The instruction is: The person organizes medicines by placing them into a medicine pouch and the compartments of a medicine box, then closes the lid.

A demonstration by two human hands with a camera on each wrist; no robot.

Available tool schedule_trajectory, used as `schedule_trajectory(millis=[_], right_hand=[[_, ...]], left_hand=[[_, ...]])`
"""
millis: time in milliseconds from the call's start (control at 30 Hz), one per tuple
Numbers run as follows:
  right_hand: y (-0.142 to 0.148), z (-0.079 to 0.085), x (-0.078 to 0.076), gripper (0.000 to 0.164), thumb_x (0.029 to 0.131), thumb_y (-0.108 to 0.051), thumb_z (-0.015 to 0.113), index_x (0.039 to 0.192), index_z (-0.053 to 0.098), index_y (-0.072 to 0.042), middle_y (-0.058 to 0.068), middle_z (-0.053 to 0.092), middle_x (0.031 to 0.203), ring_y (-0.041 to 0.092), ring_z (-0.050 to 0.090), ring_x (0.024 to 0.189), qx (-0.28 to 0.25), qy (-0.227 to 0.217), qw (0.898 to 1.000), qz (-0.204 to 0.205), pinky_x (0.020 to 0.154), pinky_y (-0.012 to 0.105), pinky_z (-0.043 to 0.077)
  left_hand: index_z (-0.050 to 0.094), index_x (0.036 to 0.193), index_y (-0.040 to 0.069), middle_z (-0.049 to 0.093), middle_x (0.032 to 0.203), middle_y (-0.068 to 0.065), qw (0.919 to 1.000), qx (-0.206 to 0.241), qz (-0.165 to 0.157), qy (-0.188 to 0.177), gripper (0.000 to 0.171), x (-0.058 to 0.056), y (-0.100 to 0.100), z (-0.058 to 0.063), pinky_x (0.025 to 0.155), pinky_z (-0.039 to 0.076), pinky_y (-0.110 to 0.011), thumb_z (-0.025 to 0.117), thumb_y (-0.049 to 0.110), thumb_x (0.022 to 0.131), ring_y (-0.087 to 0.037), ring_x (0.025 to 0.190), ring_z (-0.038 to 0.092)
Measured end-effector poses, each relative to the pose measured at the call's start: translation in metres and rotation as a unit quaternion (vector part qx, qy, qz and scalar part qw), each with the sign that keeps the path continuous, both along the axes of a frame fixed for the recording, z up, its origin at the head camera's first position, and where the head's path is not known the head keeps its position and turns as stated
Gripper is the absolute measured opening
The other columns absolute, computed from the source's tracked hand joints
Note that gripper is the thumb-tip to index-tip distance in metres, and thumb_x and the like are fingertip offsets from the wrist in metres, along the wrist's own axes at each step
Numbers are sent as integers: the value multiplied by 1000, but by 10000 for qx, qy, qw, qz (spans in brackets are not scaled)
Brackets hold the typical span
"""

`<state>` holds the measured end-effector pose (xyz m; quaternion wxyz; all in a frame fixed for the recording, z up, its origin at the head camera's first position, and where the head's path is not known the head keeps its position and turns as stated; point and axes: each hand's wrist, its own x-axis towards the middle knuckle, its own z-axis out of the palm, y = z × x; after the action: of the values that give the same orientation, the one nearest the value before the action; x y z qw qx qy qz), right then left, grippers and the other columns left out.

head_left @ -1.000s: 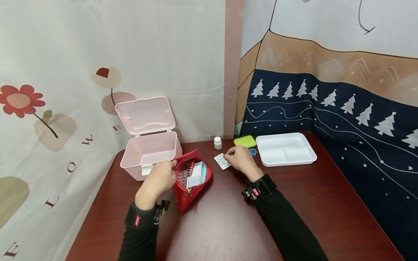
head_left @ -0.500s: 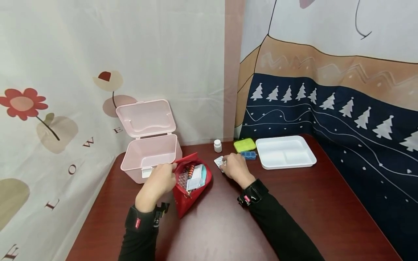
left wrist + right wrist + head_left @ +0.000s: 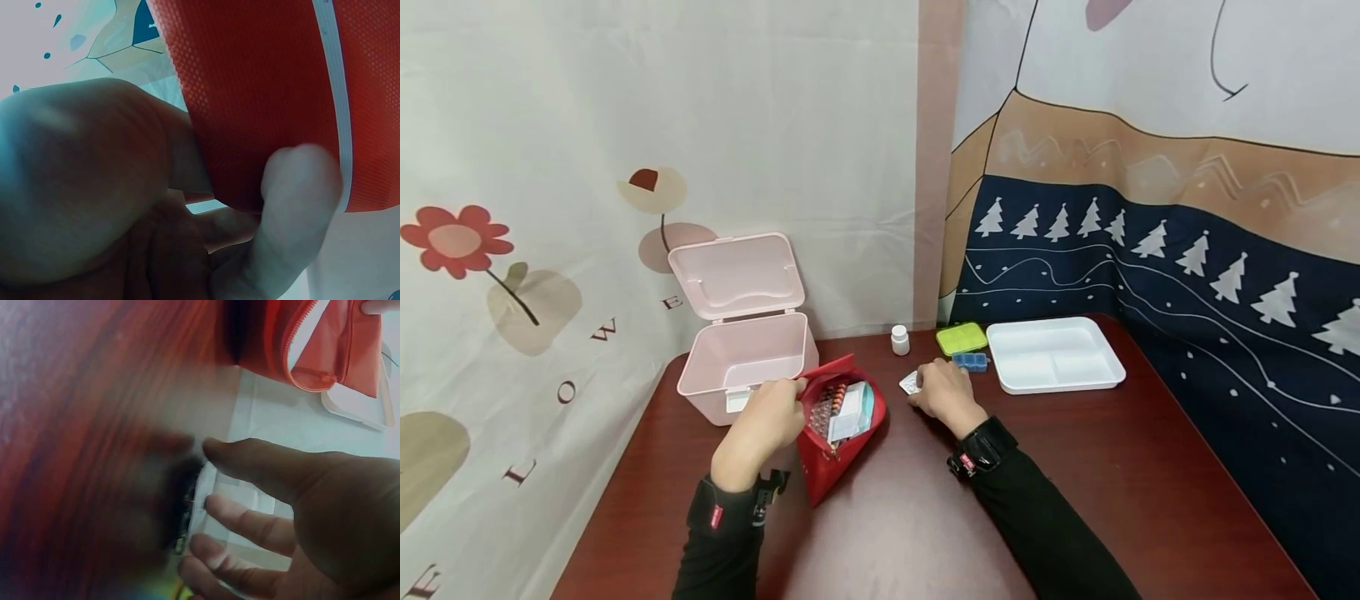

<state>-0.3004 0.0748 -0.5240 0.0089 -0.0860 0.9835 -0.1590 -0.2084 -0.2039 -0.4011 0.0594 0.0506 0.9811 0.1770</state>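
Observation:
My left hand (image 3: 763,427) grips the rim of a red zippered pouch (image 3: 827,468), pulled open at the top. In the left wrist view, the fingers press on the red fabric (image 3: 250,81). Blister packs (image 3: 822,410) and a white-and-teal packet (image 3: 850,412) show inside the pouch. To the right of it, my right hand (image 3: 947,396) is low over the table, with thumb and fingertips at a small silver blister pack (image 3: 909,383). The hand covers most of that pack; the right wrist view shows its edge between thumb and fingers, close to the tabletop.
Behind the pouch stands a pink box (image 3: 707,367) with its lid raised. A white bottle (image 3: 900,340), a green case (image 3: 961,337) and a blue pill organizer (image 3: 970,362) line the back. A white divided tray (image 3: 1026,385) sits at the back right.
My right hand has moved left onto the silver blister pack, which has shifted slightly right and is now mostly covered. The blue pill organizer has come into fuller view. My left hand keeps its hold.

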Motion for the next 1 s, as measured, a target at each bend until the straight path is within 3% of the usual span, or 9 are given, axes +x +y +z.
schedule_trajectory(millis=[67, 400, 500, 667, 833, 1000], right_hand=[[-2, 14, 5, 25, 88, -35, 91, 93, 78, -14, 11, 73, 103, 35, 71, 101, 44, -317, 9995, -77, 91, 53, 58], [7, 36, 11, 14, 97, -29, 80, 95, 83, -16, 8, 77, 99, 25, 70, 87, -161, -999, 9948, -118, 77, 45, 59], [14, 41, 10, 14, 100, -28, 76, 96, 83, -16, 8, 77, 102, 25, 70, 88, -199, -988, 9948, -116, 77, 45, 59], [25, 47, 8, 23, 103, -25, 70, 85, 78, -13, 9, 74, 95, 25, 69, 84, -261, -1088, 9936, -148, 72, 42, 57], [34, 50, 7, 27, 98, -13, 66, 70, 64, -15, 2, 58, 78, 20, 55, 69, -433, -1127, 9927, -47, 61, 35, 44], [40, 58, 7, 32, 97, -12, 61, 66, 55, -17, 0, 47, 72, 19, 48, 66, -712, -903, 9934, 37, 62, 34, 37]], left_hand=[[72, 136, -1, 76, 114, -19, 10000, 17, 14, -30, 38, 0, 0, 1, 78, 54, -40, 61, 1, 100, -26, 89, 64], [74, 131, 0, 75, 109, -17, 9999, 85, 66, -60, 36, 2, -2, 0, 74, 50, -38, 61, 1, 98, -26, 87, 62], [74, 130, 0, 76, 108, -17, 9999, 103, 74, -75, 35, 2, -3, -1, 73, 49, -37, 61, 1, 98, -26, 87, 62], [75, 119, 2, 74, 98, -14, 10000, 64, 36, -11, 26, 2, -3, -2, 72, 47, -37, 61, 0, 98, -26, 85, 61], [74, 125, 1, 74, 102, -15, 9999, 90, 82, -73, 30, 1, -2, -2, 72, 48, -36, 60, 0, 98, -26, 85, 62], [73, 130, 0, 75, 108, -17, 9999, 108, 50, -65, 33, -1, 0, 0, 70, 49, -34, 60, 1, 100, -26, 85, 63]])
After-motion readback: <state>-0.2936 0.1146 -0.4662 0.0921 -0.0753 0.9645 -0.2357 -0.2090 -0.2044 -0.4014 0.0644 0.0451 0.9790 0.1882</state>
